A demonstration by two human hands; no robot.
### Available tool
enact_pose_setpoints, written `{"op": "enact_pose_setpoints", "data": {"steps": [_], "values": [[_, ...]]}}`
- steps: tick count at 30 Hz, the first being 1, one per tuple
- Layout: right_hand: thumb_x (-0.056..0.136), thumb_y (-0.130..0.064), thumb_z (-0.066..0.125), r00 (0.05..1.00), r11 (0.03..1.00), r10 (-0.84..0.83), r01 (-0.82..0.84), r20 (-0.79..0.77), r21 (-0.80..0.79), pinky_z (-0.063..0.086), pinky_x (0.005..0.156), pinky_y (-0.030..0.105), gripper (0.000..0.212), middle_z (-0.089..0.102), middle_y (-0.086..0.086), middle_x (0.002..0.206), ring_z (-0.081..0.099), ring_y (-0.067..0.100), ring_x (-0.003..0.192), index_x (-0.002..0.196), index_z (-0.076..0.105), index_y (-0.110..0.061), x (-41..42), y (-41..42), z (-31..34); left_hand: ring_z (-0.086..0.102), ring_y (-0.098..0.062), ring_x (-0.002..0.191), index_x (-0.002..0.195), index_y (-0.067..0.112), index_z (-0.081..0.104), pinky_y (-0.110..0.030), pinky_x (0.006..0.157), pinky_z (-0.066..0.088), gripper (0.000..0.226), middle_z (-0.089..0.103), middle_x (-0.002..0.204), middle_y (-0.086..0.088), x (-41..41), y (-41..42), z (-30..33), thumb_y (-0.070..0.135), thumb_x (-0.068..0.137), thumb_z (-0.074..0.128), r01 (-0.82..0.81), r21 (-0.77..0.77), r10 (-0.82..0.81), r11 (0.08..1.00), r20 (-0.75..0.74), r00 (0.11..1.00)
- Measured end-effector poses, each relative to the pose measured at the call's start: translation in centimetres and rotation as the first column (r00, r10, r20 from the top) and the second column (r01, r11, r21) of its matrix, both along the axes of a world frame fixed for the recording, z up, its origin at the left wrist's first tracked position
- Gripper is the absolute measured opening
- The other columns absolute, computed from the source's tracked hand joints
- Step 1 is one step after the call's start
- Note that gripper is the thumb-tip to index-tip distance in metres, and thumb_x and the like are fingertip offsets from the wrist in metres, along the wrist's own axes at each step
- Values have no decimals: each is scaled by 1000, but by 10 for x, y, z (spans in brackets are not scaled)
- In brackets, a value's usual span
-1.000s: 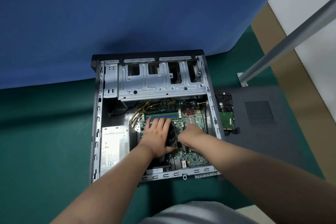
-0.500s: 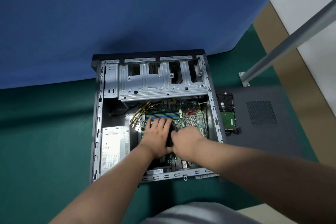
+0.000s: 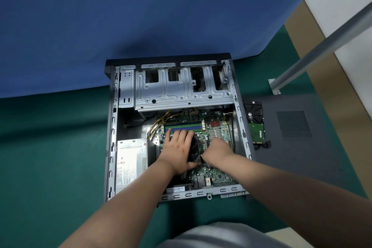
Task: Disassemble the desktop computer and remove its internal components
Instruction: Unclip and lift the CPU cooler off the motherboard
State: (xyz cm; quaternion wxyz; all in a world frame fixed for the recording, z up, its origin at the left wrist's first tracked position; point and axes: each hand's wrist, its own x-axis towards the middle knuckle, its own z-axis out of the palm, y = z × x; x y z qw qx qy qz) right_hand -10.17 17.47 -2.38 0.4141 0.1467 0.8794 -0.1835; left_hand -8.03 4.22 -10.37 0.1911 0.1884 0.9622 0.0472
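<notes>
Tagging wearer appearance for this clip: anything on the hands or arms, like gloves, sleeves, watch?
Nothing worn that shows. Left hand and right hand are bare, no gloves, rings or watch visible. Both forearms are bare to the frame edge, no sleeves in view. Grey clothing shows at the bottom.
</notes>
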Motion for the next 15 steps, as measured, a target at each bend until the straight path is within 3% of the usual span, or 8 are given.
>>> {"op": "enact_pose_setpoints", "data": {"steps": [2,4,6,7,8,10,13,15], "values": [[84,-5,57,918,921,390,-388,-77,33,45,65,30,4,61,7,89,60,26,82,87,56,-7,2,-2,10,25,-26,130,145,15,12,-51,114,1,99,29,139,-6,0,0,0,72,72,47,-3,7,3,1000,-5,1000],[86,-2,55,567,575,818,-807,-95,132,44,69,34,19,64,10,103,62,30,94,105,58,-5,4,-5,17,26,-26,130,145,15,12,-51,114,1,96,30,139,-6,-1,1,1,70,73,46,0,5,0,1000,-7,1000],[88,1,52,165,181,982,-960,-91,212,41,63,34,22,66,9,103,64,30,91,109,57,-5,4,-5,19,25,-27,130,146,15,10,-52,114,0,93,29,140,-7,-1,1,2,65,76,47,-1,-4,1,1000,-3,1000],[89,1,51,49,67,995,-968,-83,241,40,60,34,23,67,8,102,64,29,89,110,55,-6,3,-3,19,25,-27,130,146,15,9,-51,113,0,93,28,140,-7,-1,1,2,64,76,47,-3,-7,3,1000,1,1000],[90,0,51,24,43,997,-966,-80,255,39,59,34,23,67,8,101,64,28,87,112,53,-5,2,-1,18,25,-27,131,146,15,9,-51,113,0,94,28,140,-7,-1,1,2,64,76,47,-4,-9,4,1000,4,1000],[91,-4,49,218,233,972,-938,-86,256,40,61,35,24,66,9,105,63,29,91,116,47,-3,2,0,16,24,-27,131,146,15,10,-51,114,0,97,27,140,-7,-1,1,3,68,75,47,-1,-5,1,1000,5,1000],[94,-16,48,723,700,691,-657,-31,281,46,72,34,37,61,11,116,60,29,104,127,38,-1,8,-4,13,25,-26,131,145,15,11,-51,114,1,99,28,140,-6,-1,1,3,71,73,48,-8,11,8,1000,11,1000],[93,-13,47,868,838,493,-492,57,235,51,84,35,36,58,11,120,59,28,107,127,43,-1,6,-5,10,24,-26,131,145,16,10,-51,115,0,100,28,140,-6,-1,1,4,72,72,49,-10,14,10,1000,16,1000]]}}
